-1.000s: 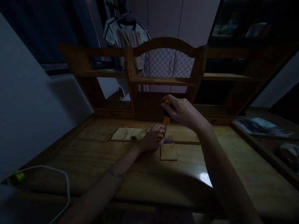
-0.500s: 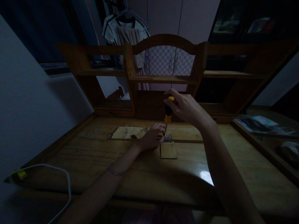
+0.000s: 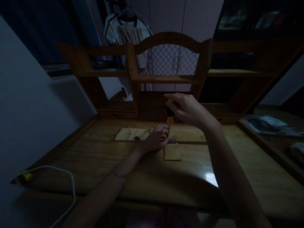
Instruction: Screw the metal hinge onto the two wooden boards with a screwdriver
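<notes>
My right hand (image 3: 184,107) is closed over the top of a screwdriver (image 3: 169,121) with a black and yellow handle. The screwdriver stands nearly upright, its shaft running down to a small metal hinge (image 3: 172,140). Beside the tip, my left hand (image 3: 155,139) rests with its fingers pinched together; what they hold, if anything, is hidden. The hinge lies where a long wooden strip (image 3: 187,135) meets a small square wooden piece (image 3: 172,152). On its left part, the long strip has a rough, torn surface.
A wooden shelf unit (image 3: 166,79) rises at the back of the wooden desk (image 3: 95,158). Small metal bits (image 3: 96,134) lie on the left. A white cable (image 3: 72,180) hangs over the front left corner, near a yellow and black object (image 3: 25,176). Items in plastic (image 3: 268,123) lie at the right.
My right hand has changed its grip at the top of the screwdriver, its fingers now stretched further over the handle. My left hand stays by the hinge. The view has shifted slightly.
</notes>
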`<action>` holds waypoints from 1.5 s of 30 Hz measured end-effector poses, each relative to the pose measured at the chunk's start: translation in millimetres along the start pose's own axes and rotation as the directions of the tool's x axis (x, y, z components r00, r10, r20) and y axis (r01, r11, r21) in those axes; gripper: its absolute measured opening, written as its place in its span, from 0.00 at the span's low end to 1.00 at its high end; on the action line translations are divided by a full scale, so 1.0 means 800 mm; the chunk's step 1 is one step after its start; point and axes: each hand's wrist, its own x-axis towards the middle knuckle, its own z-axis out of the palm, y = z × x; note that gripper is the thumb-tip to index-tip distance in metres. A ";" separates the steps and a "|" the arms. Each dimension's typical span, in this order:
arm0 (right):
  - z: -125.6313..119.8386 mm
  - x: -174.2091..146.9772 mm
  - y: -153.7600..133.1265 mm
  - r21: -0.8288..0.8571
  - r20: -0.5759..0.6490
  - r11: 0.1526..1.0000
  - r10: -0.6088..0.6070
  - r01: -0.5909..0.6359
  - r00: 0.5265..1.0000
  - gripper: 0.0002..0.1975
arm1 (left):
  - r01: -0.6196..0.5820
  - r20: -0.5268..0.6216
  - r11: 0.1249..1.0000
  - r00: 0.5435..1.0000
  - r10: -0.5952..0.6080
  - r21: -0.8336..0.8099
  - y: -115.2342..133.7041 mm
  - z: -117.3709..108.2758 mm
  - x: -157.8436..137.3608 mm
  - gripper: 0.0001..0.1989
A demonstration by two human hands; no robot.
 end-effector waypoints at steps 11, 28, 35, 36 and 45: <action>-0.007 -0.002 0.003 -0.054 -0.003 0.998 0.015 -0.015 1.000 0.18 | 0.019 0.013 1.000 1.000 -0.018 -0.020 0.003 -0.002 0.001 0.09; 0.001 -0.002 0.015 -0.031 0.008 0.999 0.015 -0.015 1.000 0.23 | -0.061 0.078 0.997 0.995 0.057 0.054 -0.010 -0.016 0.003 0.21; 0.006 -0.001 0.018 -0.039 -0.001 0.998 0.044 -0.044 0.999 0.18 | 0.080 0.183 0.981 0.977 -0.112 0.176 -0.058 -0.036 -0.012 0.44; 0.005 -0.001 0.016 -0.039 0.003 0.998 0.047 -0.047 0.999 0.19 | 0.091 0.203 0.979 0.971 -0.127 0.181 -0.061 -0.035 -0.014 0.44; -0.002 -0.003 0.015 -0.044 0.028 0.998 0.055 -0.054 0.998 0.23 | 0.031 0.215 0.969 0.973 -0.085 0.244 -0.056 -0.024 -0.018 0.35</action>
